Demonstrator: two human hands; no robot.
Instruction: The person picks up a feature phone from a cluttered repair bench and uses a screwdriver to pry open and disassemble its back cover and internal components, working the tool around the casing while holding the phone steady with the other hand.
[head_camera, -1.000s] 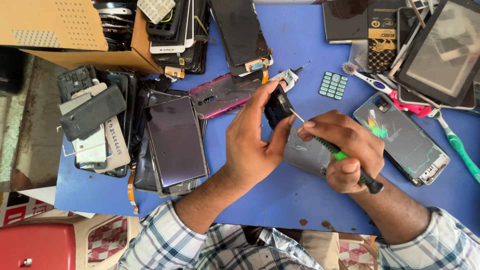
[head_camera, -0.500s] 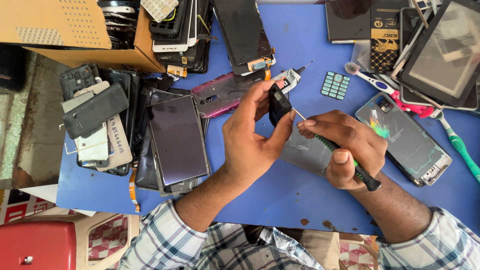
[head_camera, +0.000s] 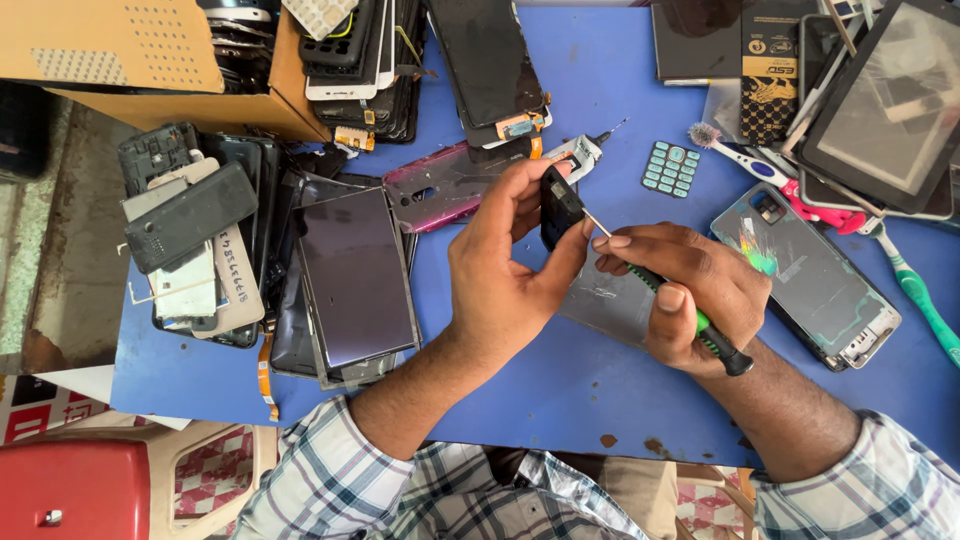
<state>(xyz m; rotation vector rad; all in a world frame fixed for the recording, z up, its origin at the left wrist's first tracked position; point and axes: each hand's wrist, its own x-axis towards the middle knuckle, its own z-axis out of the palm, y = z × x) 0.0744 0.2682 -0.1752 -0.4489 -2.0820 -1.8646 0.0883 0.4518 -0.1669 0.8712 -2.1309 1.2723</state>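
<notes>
Blue table (head_camera: 560, 390), crowded. Cardboard box (head_camera: 150, 60) at the far left corner. Stack of phones and screens (head_camera: 300, 270) along the left edge, a dark glass panel (head_camera: 355, 275) topmost. Pink phone back (head_camera: 445, 185) near the middle, small keypad (head_camera: 670, 168) beyond it. Cracked phone back (head_camera: 815, 275) to the right, green toothbrush (head_camera: 920, 295) beside it, tablet (head_camera: 895, 105) at the far right corner.

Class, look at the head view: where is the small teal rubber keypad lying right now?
The small teal rubber keypad lies on the blue table, above the right hand, between a white glue tube and a white toothbrush.
</notes>
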